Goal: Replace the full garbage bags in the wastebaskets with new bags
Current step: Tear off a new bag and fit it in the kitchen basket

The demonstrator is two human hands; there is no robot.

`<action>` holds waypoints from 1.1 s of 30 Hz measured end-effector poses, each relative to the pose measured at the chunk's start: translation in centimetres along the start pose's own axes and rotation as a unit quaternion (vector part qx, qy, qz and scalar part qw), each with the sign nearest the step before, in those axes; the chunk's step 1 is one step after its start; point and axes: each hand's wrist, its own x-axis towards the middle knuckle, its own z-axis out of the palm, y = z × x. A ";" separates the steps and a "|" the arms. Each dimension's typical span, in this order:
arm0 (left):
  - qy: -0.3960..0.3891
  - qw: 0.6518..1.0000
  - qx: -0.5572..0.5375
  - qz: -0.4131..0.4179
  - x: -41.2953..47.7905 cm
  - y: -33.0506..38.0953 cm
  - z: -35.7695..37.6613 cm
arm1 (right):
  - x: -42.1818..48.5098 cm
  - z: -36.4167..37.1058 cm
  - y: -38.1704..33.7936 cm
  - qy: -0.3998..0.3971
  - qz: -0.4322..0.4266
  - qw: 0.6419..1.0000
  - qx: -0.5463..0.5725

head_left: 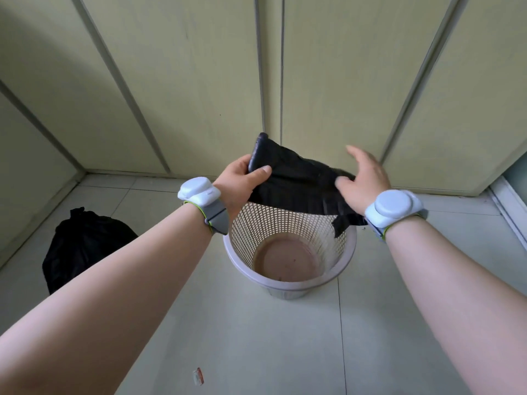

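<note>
A pale mesh wastebasket [288, 283] stands on the tiled floor with no bag inside; its brown bottom shows. Above its far rim I hold a folded black garbage bag [299, 183]. My left hand [242, 181] grips the bag's rolled left end between thumb and fingers. My right hand [365, 181] holds the bag's right part with the thumb, its fingers spread above. A loose black corner hangs down by my right wrist. A full, tied black garbage bag [82, 249] sits on the floor to the left of the wastebasket.
Pale yellow-green cabinet doors [199, 81] close off the space right behind the wastebasket and on the left. A small red-and-white scrap [198, 376] lies on the floor near me. A light frame edge [510, 206] runs along the right.
</note>
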 end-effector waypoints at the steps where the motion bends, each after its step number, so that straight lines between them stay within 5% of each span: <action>1: -0.023 1.000 0.020 0.006 -0.3 0.0 0.7 | -0.3 0.1 -1.6 -0.021 -0.032 0.998 0.054; 6: -0.108 0.994 0.017 0.003 -1.0 -0.2 2.4 | -1.3 1.7 -5.1 -0.120 -0.041 0.959 0.252; 14: -0.012 0.998 -0.050 -0.035 -0.6 -0.7 0.4 | -1.4 1.5 -3.9 -0.127 -0.077 0.978 0.143; 33: 0.021 0.998 -0.011 -0.052 -0.8 0.6 -2.3 | -0.4 1.6 -0.5 -0.065 -0.028 0.997 0.028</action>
